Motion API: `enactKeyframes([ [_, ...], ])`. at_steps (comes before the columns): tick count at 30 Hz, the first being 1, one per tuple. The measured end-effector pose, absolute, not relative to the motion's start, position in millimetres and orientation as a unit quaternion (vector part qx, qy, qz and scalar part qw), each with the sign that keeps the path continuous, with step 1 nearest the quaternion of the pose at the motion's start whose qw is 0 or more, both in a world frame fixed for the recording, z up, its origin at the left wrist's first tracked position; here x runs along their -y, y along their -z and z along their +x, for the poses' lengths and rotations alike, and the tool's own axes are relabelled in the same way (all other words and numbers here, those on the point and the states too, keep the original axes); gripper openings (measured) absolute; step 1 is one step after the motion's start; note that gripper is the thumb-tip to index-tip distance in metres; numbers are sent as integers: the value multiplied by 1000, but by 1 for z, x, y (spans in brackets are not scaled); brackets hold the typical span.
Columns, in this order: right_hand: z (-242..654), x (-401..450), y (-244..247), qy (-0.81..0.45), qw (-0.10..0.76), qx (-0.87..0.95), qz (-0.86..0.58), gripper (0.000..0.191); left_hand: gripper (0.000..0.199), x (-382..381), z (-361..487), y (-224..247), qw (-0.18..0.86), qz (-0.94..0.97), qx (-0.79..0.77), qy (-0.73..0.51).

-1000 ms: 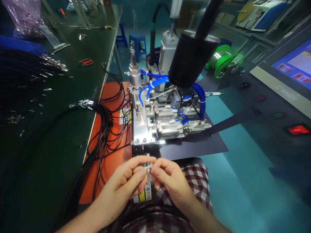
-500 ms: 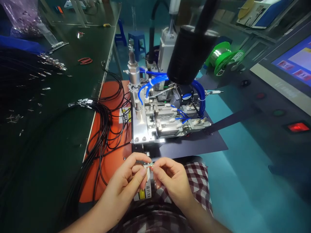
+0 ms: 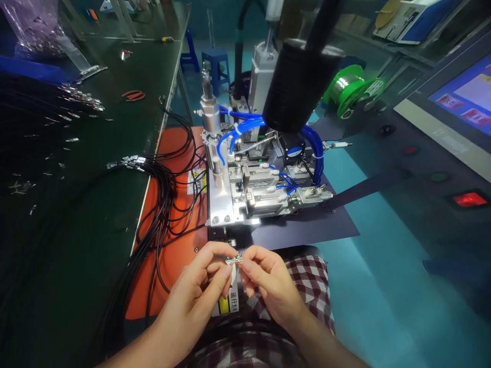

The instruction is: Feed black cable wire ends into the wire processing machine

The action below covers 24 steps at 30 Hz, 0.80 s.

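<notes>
In front of my lap, my left hand (image 3: 210,278) and my right hand (image 3: 268,278) face each other, fingertips nearly meeting. Between them is a small cable end with thin coloured wires (image 3: 235,260), red, green and whitish strands showing. My left thumb and fingers pinch its left side. The right thumb and index finger close on the wire tips. Much of the piece is hidden by my fingers. Just beyond stands a metal machine (image 3: 264,189) with blue air tubes (image 3: 249,124). Beneath my hands shows a label with a yellow patch (image 3: 223,305).
A bundle of black cables (image 3: 161,214) with metal ends lies across the orange base (image 3: 176,286) on the left. Red-handled pliers (image 3: 133,96) rest on the dark table (image 3: 126,133). A green wire spool (image 3: 347,87), a black lamp-like cylinder (image 3: 297,87) and a control screen (image 3: 468,99) stand right.
Both hands keep their pinch in almost the same place. My right fingers have shifted slightly at the wires, and the whole view has moved very little.
</notes>
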State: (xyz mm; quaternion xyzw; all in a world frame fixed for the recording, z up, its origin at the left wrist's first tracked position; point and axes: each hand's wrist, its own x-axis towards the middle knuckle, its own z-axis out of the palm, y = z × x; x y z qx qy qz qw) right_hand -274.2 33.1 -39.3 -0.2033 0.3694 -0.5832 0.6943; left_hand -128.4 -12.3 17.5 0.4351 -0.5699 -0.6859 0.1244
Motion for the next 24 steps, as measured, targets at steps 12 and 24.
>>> enactKeyframes([
  [12, -266, -36, 37, 560, 606, -467, -318, 21, 29, 12, -128, -15, 155, 420, 541, 711],
  [24, -267, -39, 30, 536, 528, -527, -395, 17, 39, 18, -136, -15, 165, 517, 465, 699],
])
